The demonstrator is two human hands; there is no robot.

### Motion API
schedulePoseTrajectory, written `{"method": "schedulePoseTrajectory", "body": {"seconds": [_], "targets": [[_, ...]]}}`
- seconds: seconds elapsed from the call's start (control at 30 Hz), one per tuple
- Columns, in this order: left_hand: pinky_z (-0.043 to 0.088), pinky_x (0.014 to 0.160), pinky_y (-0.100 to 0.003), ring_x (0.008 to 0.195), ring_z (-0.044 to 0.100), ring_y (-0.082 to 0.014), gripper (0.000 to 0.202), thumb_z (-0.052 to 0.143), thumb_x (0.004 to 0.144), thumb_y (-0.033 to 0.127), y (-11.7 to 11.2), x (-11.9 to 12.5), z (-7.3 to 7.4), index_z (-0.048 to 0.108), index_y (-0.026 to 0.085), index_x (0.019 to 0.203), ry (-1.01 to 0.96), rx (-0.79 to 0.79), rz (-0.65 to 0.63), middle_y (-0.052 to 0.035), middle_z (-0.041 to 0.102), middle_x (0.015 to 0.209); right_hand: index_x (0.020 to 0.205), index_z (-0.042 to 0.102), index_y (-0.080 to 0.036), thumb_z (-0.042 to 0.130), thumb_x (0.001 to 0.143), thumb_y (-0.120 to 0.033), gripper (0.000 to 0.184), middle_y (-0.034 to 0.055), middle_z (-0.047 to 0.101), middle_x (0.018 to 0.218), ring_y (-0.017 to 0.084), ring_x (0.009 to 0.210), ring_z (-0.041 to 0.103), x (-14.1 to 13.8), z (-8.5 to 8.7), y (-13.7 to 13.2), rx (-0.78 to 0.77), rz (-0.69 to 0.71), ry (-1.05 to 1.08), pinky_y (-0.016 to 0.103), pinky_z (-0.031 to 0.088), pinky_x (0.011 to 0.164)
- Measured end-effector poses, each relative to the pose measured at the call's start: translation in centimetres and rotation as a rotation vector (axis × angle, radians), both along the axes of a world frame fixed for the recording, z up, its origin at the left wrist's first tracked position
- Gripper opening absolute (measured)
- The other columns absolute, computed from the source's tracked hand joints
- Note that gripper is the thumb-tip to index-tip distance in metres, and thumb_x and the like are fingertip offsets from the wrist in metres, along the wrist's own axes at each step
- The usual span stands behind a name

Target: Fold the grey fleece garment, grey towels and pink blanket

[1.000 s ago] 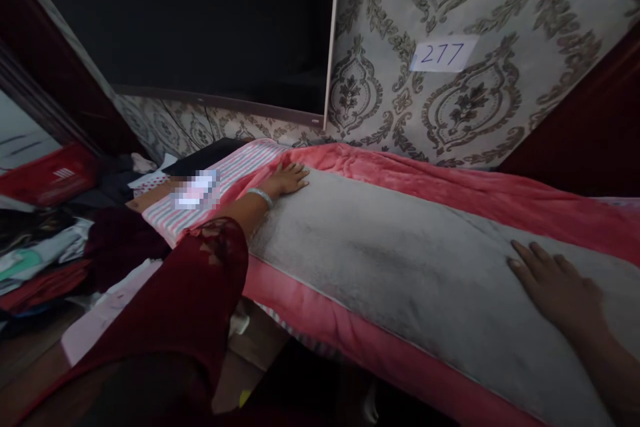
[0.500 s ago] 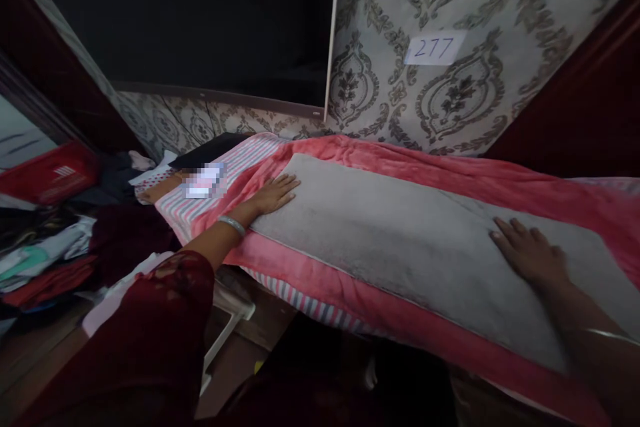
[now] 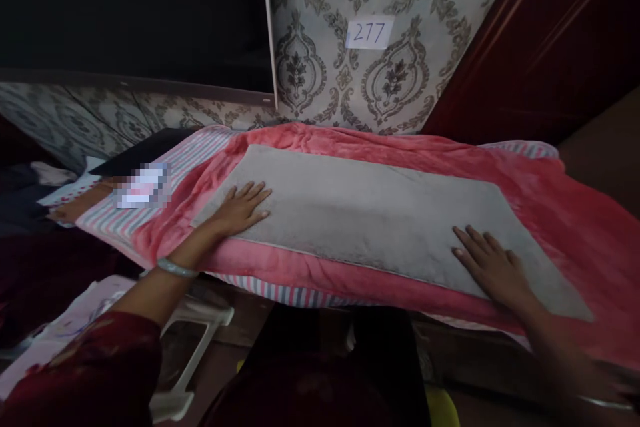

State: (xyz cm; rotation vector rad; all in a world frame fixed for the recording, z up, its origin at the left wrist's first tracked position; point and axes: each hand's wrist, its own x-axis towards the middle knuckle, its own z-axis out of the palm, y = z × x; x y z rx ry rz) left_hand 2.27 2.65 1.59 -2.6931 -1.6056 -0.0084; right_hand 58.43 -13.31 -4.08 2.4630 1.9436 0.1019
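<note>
A long grey mat (image 3: 350, 207) of soft-looking fabric lies flat on a pink plush blanket (image 3: 575, 233). My left hand (image 3: 241, 208) rests on the mat's left end, palm down with its fingers spread. Toward the mat's right part, near the front edge, my right hand (image 3: 493, 263) lies flat with the fingers apart. Neither hand grips anything. Beneath the blanket, a striped cloth (image 3: 290, 295) in pink, grey and white shows along the front edge and at the left.
A large dark television (image 3: 135, 20) stands behind at the left. On the patterned wall is a paper marked 277 (image 3: 370, 33). A blurred-out item (image 3: 143, 185) lies on the striped cloth. At lower left stands a white stool (image 3: 195, 347); a dark red wooden panel (image 3: 540, 33) rises at right.
The view has swung to the right. My left hand has moved inward onto the mat's left end, and my right hand has come nearer the mat's front edge. Both stay flat.
</note>
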Motion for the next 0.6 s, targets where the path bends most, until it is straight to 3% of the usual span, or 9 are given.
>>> {"method": "schedulePoseTrajectory", "body": {"seconds": [0.17,0.6], "targets": [[0.012,0.12,-0.058,0.154,0.012,-0.0307,0.066,0.023,0.098,0.058,-0.5,-0.1,-1.4,0.021,0.03,0.158,0.003,0.005,0.021,-0.0037,0.017,0.167,0.156,0.034,-0.027,0.016,0.101,-0.049,0.062,0.0063,0.029,0.163,0.032,0.148,0.027,-1.3,0.5,-0.5,0.041,-0.009,-0.01,0.061,0.031,0.113],[0.016,0.119,-0.059,0.153,0.014,-0.0317,0.062,0.026,0.098,0.057,-0.1,-0.3,-1.5,0.025,0.034,0.157,0.01,0.033,0.024,-0.0026,0.016,0.167,0.154,0.036,-0.033,0.019,0.099,-0.054,0.061,0.0038,0.033,0.161,0.033,0.146,0.03,-0.7,-0.5,0.0,0.115,0.005,0.03,0.064,0.031,0.112]]}}
